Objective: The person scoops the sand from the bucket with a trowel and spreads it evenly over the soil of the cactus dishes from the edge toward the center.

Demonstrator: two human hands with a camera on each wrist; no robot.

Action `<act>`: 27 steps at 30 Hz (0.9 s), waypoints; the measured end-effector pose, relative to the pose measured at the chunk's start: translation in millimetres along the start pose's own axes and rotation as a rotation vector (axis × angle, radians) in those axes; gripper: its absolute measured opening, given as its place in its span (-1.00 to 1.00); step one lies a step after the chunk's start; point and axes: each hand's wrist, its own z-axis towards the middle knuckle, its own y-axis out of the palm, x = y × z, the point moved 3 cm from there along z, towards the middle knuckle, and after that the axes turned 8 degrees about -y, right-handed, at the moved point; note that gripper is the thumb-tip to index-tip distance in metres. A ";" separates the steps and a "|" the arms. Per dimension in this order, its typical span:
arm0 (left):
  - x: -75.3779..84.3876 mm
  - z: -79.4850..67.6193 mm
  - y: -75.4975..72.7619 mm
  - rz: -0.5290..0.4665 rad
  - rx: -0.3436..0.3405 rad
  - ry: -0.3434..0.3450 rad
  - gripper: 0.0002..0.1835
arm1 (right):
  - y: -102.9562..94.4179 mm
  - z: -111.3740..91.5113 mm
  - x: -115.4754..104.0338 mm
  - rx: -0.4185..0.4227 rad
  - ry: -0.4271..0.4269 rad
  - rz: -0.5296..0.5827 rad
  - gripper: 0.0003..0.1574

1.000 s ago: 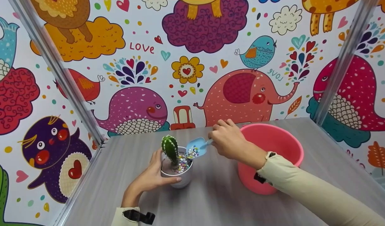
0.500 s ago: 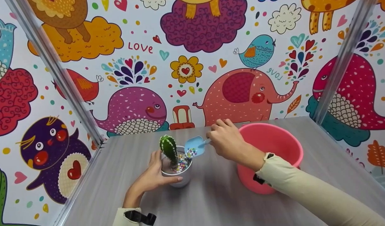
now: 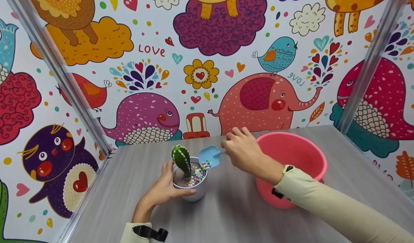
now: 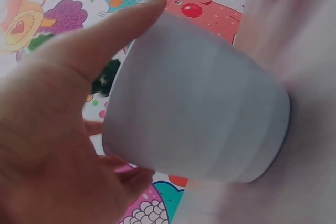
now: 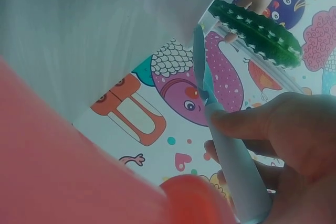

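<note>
My left hand (image 3: 163, 187) grips a white flowerpot (image 3: 195, 194), thumb along the near side and fingers round the far left. In the pot stands a green cactus (image 3: 181, 160) with white spines, tilted slightly left. Multicoloured pebbles (image 3: 196, 176) cover the right part of its soil. Over the right rim, my right hand (image 3: 242, 150) holds a small light-blue shovel (image 3: 209, 153) with a few pebbles near its tip. In the right wrist view, thumb and fingers wrap the shovel's pale handle (image 5: 236, 169). The left wrist view shows the pot's smooth wall (image 4: 199, 103).
A pink bucket (image 3: 277, 194) stands on the grey table (image 3: 227, 219) to the right, under my right forearm; its bottom inside is hidden. Patterned panels (image 3: 200, 33) with metal corner posts (image 3: 368, 67) enclose the table at the back and sides.
The heap of pebbles on the shovel has shrunk and shifted to its tip. The shovel has moved slightly left. My left hand keeps holding the pot in place.
</note>
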 end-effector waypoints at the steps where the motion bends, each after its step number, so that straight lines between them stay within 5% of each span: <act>1: 0.6 0.2 0.6 0.005 0.005 -0.003 0.49 | -0.3 0.0 -0.1 0.002 0.002 0.000 -0.65; 12: -0.3 1.1 -2.1 -0.023 0.001 0.006 0.48 | -1.6 1.8 -1.9 0.043 0.004 -0.004 -0.68; 20: -0.2 3.6 -0.8 0.037 0.067 -0.006 0.42 | -1.4 1.1 -4.5 0.108 0.008 -0.010 -0.73; 27: -2.9 1.6 -5.8 -0.035 0.022 0.041 0.33 | 0.4 2.4 -7.3 0.113 0.016 -0.006 -0.62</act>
